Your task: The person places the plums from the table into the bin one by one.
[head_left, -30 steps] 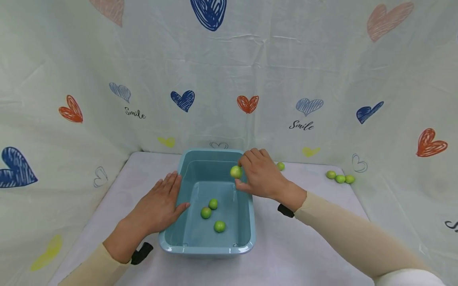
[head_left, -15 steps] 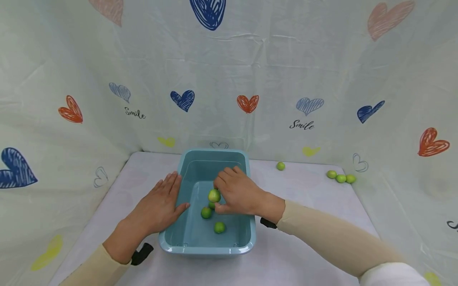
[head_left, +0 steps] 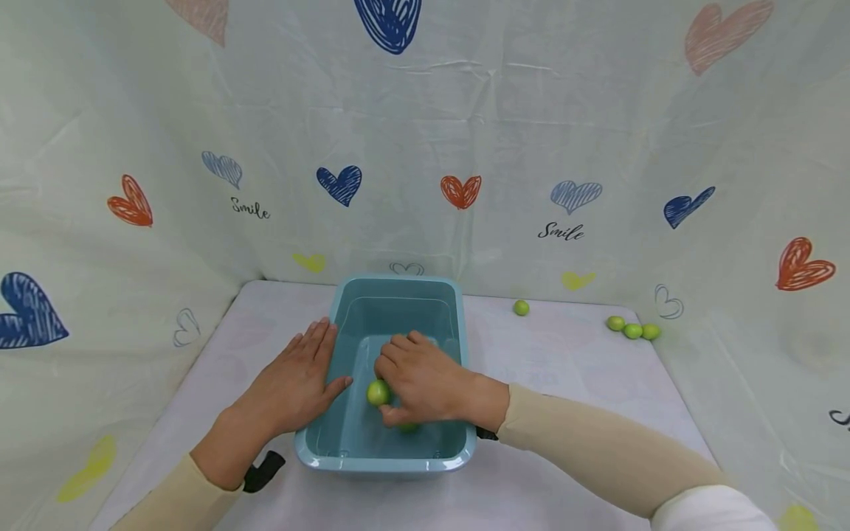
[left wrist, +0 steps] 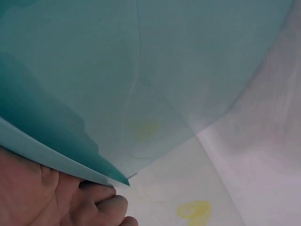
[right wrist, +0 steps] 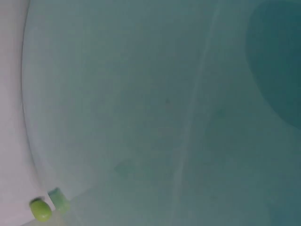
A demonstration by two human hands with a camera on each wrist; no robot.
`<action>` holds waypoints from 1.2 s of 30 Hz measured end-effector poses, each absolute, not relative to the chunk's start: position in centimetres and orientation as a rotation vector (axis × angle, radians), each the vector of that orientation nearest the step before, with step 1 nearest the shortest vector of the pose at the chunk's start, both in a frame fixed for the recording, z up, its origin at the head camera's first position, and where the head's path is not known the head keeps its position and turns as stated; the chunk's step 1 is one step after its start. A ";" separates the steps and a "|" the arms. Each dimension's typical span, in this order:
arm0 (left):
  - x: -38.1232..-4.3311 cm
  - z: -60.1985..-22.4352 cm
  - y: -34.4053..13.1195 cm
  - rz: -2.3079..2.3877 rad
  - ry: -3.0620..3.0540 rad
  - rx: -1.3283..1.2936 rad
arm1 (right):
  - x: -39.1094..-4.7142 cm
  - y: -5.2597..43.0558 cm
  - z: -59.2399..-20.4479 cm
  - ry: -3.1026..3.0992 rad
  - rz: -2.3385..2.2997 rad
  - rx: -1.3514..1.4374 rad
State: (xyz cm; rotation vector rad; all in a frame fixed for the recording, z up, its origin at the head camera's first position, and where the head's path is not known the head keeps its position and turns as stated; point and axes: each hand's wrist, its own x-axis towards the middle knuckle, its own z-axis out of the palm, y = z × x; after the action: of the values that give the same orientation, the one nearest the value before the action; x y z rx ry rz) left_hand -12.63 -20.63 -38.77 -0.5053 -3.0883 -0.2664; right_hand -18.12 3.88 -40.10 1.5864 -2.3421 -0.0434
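Inside the light blue basin (head_left: 385,464), my right hand (head_left: 425,380) pinches a green lime (head_left: 378,392) between thumb and fingers, low near the floor. Part of another lime (head_left: 408,427) shows just under that hand; the hand hides the other limes in the basin. My left hand (head_left: 292,380) lies with straight fingers along the basin's left rim, thumb over the inside. The left wrist view shows the fingers (left wrist: 101,207) against the outside of the rim. Mostly blue basin wall (right wrist: 117,94) fills the right wrist view.
A single lime (head_left: 521,307) sits on the white-covered table (head_left: 544,413) behind and right of the basin. Three more limes (head_left: 633,331) cluster at the table's back right corner. A white curtain (head_left: 398,118) printed with hearts hangs around the table.
My right hand has carried its lime from over the basin's right rim down and left, to near the basin floor. The left hand has stayed in place.
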 end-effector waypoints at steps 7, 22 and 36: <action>-12.6 -38.8 -20.6 -0.263 -3.077 -0.507 | -18.0 3.6 -40.6 -2.349 -0.065 1.591; -12.6 -38.7 -20.6 -0.271 -3.078 -0.503 | -18.1 3.6 -41.4 -2.353 -0.052 1.588; -12.5 -38.8 -20.6 -0.291 -3.059 -0.511 | -18.1 3.5 -41.4 -2.346 -0.031 1.579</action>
State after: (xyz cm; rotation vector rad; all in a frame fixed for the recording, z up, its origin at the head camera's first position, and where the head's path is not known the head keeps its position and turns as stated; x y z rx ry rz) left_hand -12.50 -20.63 -38.83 -0.5109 -3.0589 -0.2909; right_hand -18.05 3.51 -41.44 1.5791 -2.3461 -0.0313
